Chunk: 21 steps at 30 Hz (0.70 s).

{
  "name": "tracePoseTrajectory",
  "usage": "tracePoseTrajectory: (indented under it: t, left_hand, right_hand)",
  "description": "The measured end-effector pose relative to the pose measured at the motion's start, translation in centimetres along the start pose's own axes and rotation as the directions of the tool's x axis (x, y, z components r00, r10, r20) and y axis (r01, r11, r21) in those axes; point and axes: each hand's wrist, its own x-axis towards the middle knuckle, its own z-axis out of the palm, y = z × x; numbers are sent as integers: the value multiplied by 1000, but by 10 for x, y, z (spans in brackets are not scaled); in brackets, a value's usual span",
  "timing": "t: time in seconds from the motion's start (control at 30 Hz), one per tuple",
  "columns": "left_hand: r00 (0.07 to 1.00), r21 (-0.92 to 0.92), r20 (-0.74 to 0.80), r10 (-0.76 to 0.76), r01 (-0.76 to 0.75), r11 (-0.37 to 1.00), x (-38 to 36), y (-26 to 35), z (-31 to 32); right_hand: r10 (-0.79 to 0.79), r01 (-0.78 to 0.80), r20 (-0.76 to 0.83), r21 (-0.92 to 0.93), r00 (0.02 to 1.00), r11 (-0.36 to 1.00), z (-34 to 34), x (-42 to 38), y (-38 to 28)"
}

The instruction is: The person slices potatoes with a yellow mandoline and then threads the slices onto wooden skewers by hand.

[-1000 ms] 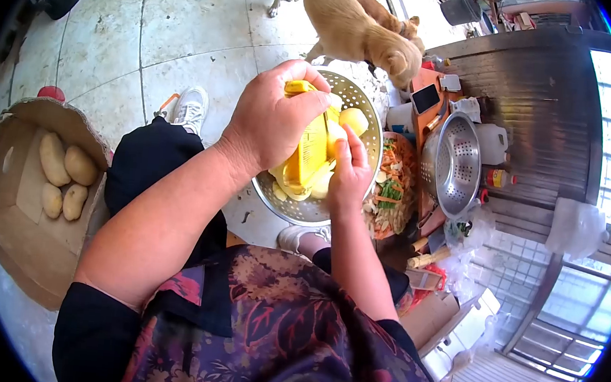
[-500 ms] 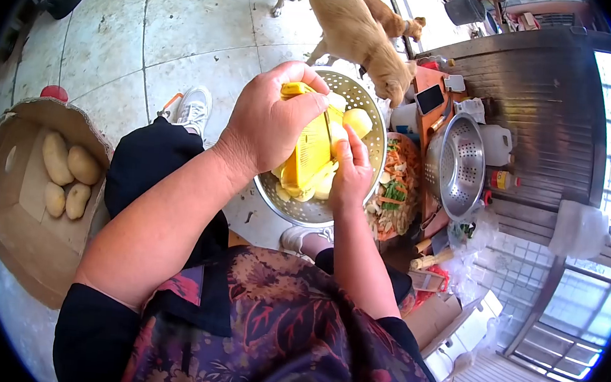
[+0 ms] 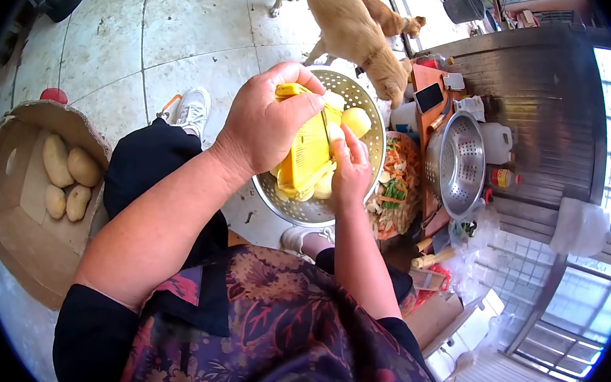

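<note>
My left hand (image 3: pixel 264 119) is closed around the top of a yellow plastic grater (image 3: pixel 308 155), its thumb bent over the near edge. The grater slants over a metal colander (image 3: pixel 378 110). With thumb and fingers, my right hand (image 3: pixel 352 177) pinches a pale piece of peeled potato (image 3: pixel 337 132) against the grater's right side; the fingers cover part of it. A round peeled potato (image 3: pixel 356 121) and other pale yellow pieces lie in the colander, partly hidden under the grater and my hands.
Unpeeled potatoes (image 3: pixel 57 161) sit in a cardboard box (image 3: pixel 14 247) at left. Two dogs stand beyond the colander, the nearer dog's (image 3: pixel 347 29) head close to its rim. At right are a tray of vegetable scraps (image 3: pixel 394 191), an empty colander (image 3: pixel 463 164) and a phone (image 3: pixel 428 97).
Both hands and the grater have shifted very slightly to the left. The grip of each hand looks the same, and the nearer dog's head has barely moved.
</note>
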Motion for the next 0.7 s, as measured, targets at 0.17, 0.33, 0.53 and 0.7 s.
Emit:
tracePoseTrajectory:
  t: [0.17,0.33,0.53,0.7]
  left_hand:
    - [998,-13,-49,41,-41,999,0,-1,4]
    - [1000,29,11,-7,6,1000,-1,4,1]
    - [1000,29,-6,21,-21,999,-1,1,3]
    - [1000,9,5,13,-13,1000,-1,-1,1]
  right_hand:
    - [116,-115,-13,58,993,992,-4,10,20]
    - [277,-261,-41,234,960,937,0,20,11]
    - [214,-209,-72,81,974,975,8,31,0]
    - [-103,103,7,-117,995,988,14,10,-88]
